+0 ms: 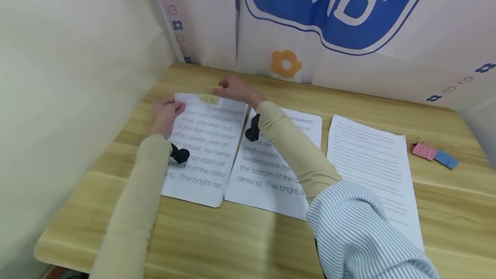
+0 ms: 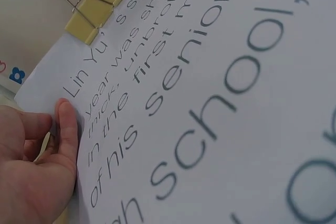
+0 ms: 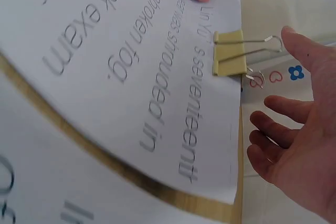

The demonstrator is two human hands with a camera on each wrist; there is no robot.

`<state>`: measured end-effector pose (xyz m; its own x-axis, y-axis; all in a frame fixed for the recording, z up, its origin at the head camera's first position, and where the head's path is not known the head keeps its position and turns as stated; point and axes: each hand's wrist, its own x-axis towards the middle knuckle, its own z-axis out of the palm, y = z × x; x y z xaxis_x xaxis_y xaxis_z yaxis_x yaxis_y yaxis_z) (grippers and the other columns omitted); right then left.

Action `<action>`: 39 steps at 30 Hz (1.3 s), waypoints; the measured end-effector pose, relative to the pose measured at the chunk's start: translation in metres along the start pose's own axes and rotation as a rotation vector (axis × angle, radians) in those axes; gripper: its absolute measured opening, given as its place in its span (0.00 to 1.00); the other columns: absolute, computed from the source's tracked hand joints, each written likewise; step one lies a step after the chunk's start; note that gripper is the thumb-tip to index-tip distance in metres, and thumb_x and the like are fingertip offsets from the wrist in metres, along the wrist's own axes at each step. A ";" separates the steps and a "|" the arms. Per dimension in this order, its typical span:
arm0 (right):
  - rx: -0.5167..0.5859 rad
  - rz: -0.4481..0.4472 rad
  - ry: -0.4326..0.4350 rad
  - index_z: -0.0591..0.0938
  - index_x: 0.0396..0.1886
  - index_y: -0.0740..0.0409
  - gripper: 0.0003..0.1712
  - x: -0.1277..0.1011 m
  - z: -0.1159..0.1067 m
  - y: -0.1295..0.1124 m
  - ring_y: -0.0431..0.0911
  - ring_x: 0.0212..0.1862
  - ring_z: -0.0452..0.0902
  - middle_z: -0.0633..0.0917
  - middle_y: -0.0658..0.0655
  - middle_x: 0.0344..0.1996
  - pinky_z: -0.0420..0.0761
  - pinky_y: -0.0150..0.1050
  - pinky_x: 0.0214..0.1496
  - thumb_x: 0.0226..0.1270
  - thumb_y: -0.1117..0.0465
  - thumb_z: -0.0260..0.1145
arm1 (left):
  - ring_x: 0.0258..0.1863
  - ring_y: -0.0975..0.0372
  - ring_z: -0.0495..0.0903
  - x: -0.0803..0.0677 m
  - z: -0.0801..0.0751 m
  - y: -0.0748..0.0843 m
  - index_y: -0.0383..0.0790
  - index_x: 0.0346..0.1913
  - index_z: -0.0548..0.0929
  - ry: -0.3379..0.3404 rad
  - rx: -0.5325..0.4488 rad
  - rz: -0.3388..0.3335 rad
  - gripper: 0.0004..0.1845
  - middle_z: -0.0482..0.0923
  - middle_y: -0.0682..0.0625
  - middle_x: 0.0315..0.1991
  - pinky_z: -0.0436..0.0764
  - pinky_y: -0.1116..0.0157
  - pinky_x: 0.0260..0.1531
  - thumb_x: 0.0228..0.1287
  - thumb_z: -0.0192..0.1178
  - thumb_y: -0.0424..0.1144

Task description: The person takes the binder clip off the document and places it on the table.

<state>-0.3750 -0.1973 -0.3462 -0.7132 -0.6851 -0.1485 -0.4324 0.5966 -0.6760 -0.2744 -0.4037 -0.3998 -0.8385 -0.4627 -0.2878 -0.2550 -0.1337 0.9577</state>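
A stack of printed sheets (image 1: 205, 141) lies at the left of the table, with a yellow binder clip (image 1: 209, 99) on its top edge. My left hand (image 1: 165, 113) pinches the stack's left edge near the top corner; some fingers are hidden. In the left wrist view, the yellow clip's wire handle points away from the paper. Just beyond the clip, my right hand (image 1: 237, 88) hovers with fingers apart and nothing held. The right wrist view puts the right thumb close to the wire handle of the clip (image 3: 229, 53).
A second printed stack (image 1: 271, 184) lies to the right, partly under my right forearm. Farther right are a lined sheet (image 1: 368, 158), a pink binder clip (image 1: 424, 151) and a blue binder clip (image 1: 446, 159). Walls border the table (image 1: 186, 236) at the left and back.
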 end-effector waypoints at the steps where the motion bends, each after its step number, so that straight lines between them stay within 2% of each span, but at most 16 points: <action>1: -0.003 0.009 0.001 0.64 0.69 0.61 0.41 0.002 0.002 -0.001 0.50 0.64 0.69 0.71 0.61 0.64 0.73 0.41 0.65 0.66 0.39 0.57 | 0.49 0.64 0.78 0.000 0.001 -0.001 0.31 0.68 0.62 0.004 -0.002 0.003 0.24 0.73 0.50 0.45 0.78 0.75 0.54 0.71 0.48 0.31; 4: 0.010 0.025 0.004 0.64 0.69 0.60 0.42 0.008 0.008 -0.004 0.49 0.62 0.69 0.72 0.60 0.64 0.73 0.41 0.64 0.64 0.37 0.57 | 0.49 0.64 0.78 0.001 0.001 -0.002 0.31 0.68 0.61 0.004 -0.012 0.000 0.25 0.74 0.49 0.45 0.78 0.74 0.54 0.71 0.48 0.31; 5: 0.020 0.023 0.006 0.67 0.66 0.60 0.40 0.010 0.009 -0.004 0.49 0.59 0.71 0.74 0.60 0.61 0.75 0.41 0.61 0.65 0.37 0.57 | 0.49 0.64 0.78 0.001 0.001 -0.002 0.31 0.68 0.61 0.003 -0.018 -0.002 0.25 0.74 0.48 0.46 0.78 0.74 0.55 0.70 0.48 0.31; 8: 0.060 0.012 0.017 0.76 0.52 0.62 0.31 0.014 0.014 -0.005 0.46 0.44 0.74 0.79 0.58 0.45 0.78 0.36 0.46 0.66 0.39 0.57 | 0.49 0.63 0.78 0.001 0.000 -0.002 0.30 0.68 0.61 0.000 -0.029 0.002 0.25 0.74 0.47 0.48 0.78 0.74 0.55 0.70 0.49 0.30; 10: 0.087 -0.003 0.026 0.78 0.40 0.61 0.26 0.017 0.016 -0.007 0.43 0.33 0.71 0.77 0.56 0.33 0.75 0.33 0.35 0.67 0.41 0.57 | 0.48 0.63 0.78 0.001 -0.002 -0.002 0.29 0.67 0.61 0.002 -0.041 0.013 0.25 0.74 0.46 0.48 0.78 0.73 0.55 0.70 0.48 0.30; 11: 0.093 -0.007 0.029 0.78 0.35 0.60 0.25 0.017 0.017 -0.006 0.42 0.29 0.68 0.76 0.55 0.29 0.72 0.32 0.31 0.67 0.41 0.57 | 0.48 0.63 0.78 0.001 -0.002 -0.002 0.29 0.67 0.61 0.002 -0.044 0.017 0.24 0.74 0.46 0.47 0.78 0.73 0.55 0.70 0.48 0.30; 13: 0.100 -0.015 0.039 0.78 0.32 0.59 0.24 0.018 0.017 -0.005 0.40 0.27 0.66 0.74 0.52 0.26 0.70 0.30 0.29 0.68 0.42 0.56 | 0.47 0.63 0.78 0.001 -0.001 -0.002 0.28 0.67 0.61 0.004 -0.045 0.025 0.24 0.74 0.46 0.46 0.78 0.73 0.55 0.70 0.48 0.29; 16: 0.095 -0.010 0.046 0.80 0.35 0.58 0.23 0.018 0.017 -0.006 0.41 0.30 0.68 0.76 0.53 0.29 0.72 0.31 0.31 0.68 0.42 0.56 | 0.47 0.64 0.78 0.001 -0.002 -0.003 0.29 0.67 0.62 0.003 -0.033 0.032 0.24 0.73 0.47 0.46 0.78 0.74 0.55 0.71 0.47 0.30; 19: 0.088 0.005 0.050 0.80 0.45 0.58 0.24 0.019 0.017 -0.007 0.44 0.38 0.73 0.78 0.54 0.37 0.76 0.33 0.39 0.69 0.42 0.55 | 0.48 0.64 0.78 0.002 -0.003 -0.004 0.29 0.67 0.61 0.001 -0.024 0.031 0.24 0.73 0.48 0.46 0.78 0.75 0.55 0.71 0.47 0.31; 23: 0.074 0.011 0.063 0.76 0.57 0.60 0.28 0.021 0.017 -0.006 0.47 0.49 0.75 0.79 0.57 0.48 0.78 0.37 0.51 0.70 0.42 0.53 | 0.48 0.64 0.78 0.004 -0.003 -0.005 0.30 0.68 0.61 0.003 -0.020 0.030 0.24 0.74 0.48 0.47 0.78 0.75 0.54 0.71 0.47 0.31; 26: 0.080 0.006 0.084 0.73 0.61 0.61 0.30 0.022 0.015 -0.004 0.47 0.52 0.75 0.79 0.59 0.53 0.78 0.37 0.54 0.72 0.44 0.51 | 0.47 0.65 0.78 0.005 -0.002 -0.006 0.30 0.67 0.62 0.003 -0.014 0.029 0.24 0.74 0.49 0.46 0.78 0.75 0.54 0.71 0.48 0.32; 31: 0.119 0.001 0.140 0.75 0.58 0.60 0.26 0.018 0.005 0.000 0.46 0.47 0.75 0.80 0.59 0.49 0.78 0.35 0.47 0.73 0.46 0.51 | 0.48 0.65 0.78 0.006 0.002 -0.006 0.31 0.68 0.62 -0.008 0.002 0.021 0.24 0.74 0.49 0.46 0.77 0.75 0.54 0.71 0.47 0.32; 33: 0.157 -0.002 0.160 0.77 0.55 0.61 0.25 0.016 0.000 0.002 0.47 0.45 0.74 0.80 0.60 0.47 0.79 0.36 0.45 0.73 0.47 0.51 | 0.51 0.63 0.77 0.006 0.002 -0.005 0.32 0.68 0.61 -0.014 0.016 0.019 0.24 0.74 0.47 0.51 0.77 0.75 0.55 0.72 0.47 0.33; 36: 0.185 0.023 0.191 0.77 0.55 0.59 0.25 0.012 -0.008 0.006 0.46 0.45 0.74 0.79 0.58 0.46 0.78 0.36 0.45 0.72 0.45 0.52 | 0.56 0.62 0.76 0.005 0.001 -0.004 0.34 0.69 0.60 -0.018 0.053 0.013 0.25 0.72 0.44 0.58 0.76 0.75 0.56 0.72 0.46 0.35; 39: 0.187 0.018 0.203 0.77 0.53 0.60 0.27 0.007 -0.017 0.011 0.48 0.46 0.74 0.79 0.60 0.46 0.79 0.39 0.47 0.71 0.43 0.52 | 0.59 0.61 0.75 0.004 -0.002 -0.005 0.36 0.70 0.60 -0.014 0.090 0.005 0.25 0.71 0.43 0.62 0.75 0.74 0.58 0.73 0.47 0.37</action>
<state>-0.3944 -0.1881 -0.3427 -0.8238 -0.5662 -0.0269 -0.3225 0.5072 -0.7992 -0.2753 -0.4065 -0.4054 -0.8461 -0.4511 -0.2839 -0.2926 -0.0521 0.9548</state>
